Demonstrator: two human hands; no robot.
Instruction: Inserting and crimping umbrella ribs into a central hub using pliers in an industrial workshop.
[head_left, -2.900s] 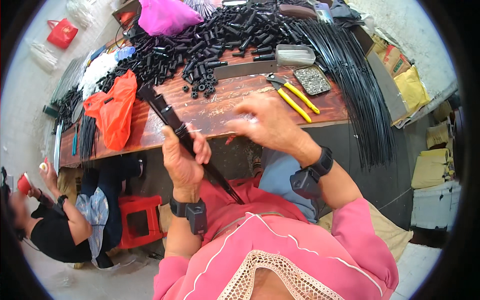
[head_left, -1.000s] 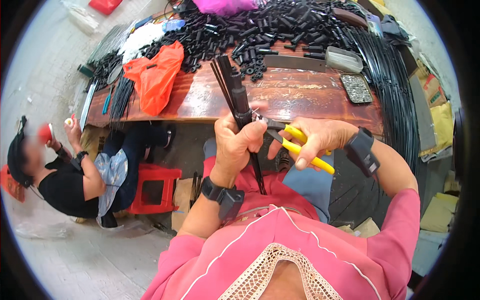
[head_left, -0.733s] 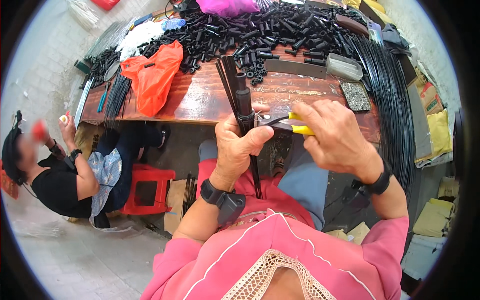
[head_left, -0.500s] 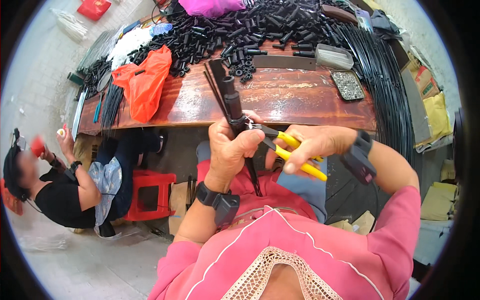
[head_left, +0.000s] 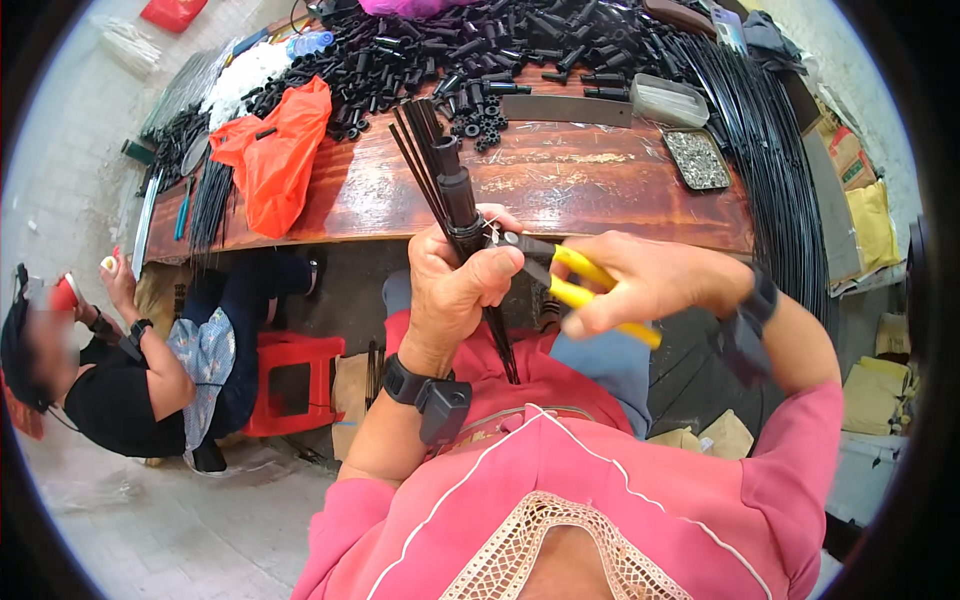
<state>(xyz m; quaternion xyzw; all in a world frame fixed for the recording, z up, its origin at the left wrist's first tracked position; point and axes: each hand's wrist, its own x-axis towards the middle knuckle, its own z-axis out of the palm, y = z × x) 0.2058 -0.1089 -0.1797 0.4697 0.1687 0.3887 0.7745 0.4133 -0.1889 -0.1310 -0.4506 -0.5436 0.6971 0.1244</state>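
My left hand [head_left: 462,272] is closed around a bundle of thin black rods [head_left: 420,165] with a stepped black tubular piece [head_left: 456,190] among them. The bundle leans up and to the left, and its lower ends reach toward my lap. In my right hand [head_left: 640,275] are yellow-handled pliers [head_left: 580,280], the fingers wrapped round the grips. The dark jaws of the pliers meet the side of the bundle by my left thumb, where white strands or ties [head_left: 492,230] stick out. What exactly the jaws grip is too small to tell.
A wooden table [head_left: 570,190] carries heaped black tubular parts [head_left: 440,60], a red plastic bag [head_left: 285,160], a clear tub [head_left: 668,102], a tray of small bits [head_left: 697,160] and long black rods [head_left: 760,150]. A person [head_left: 130,390] sits at left beside a red stool [head_left: 295,385].
The bundle has tilted slightly more to the left in my left hand. My right hand has shifted a little up, and its fingers are blurred on the pliers.
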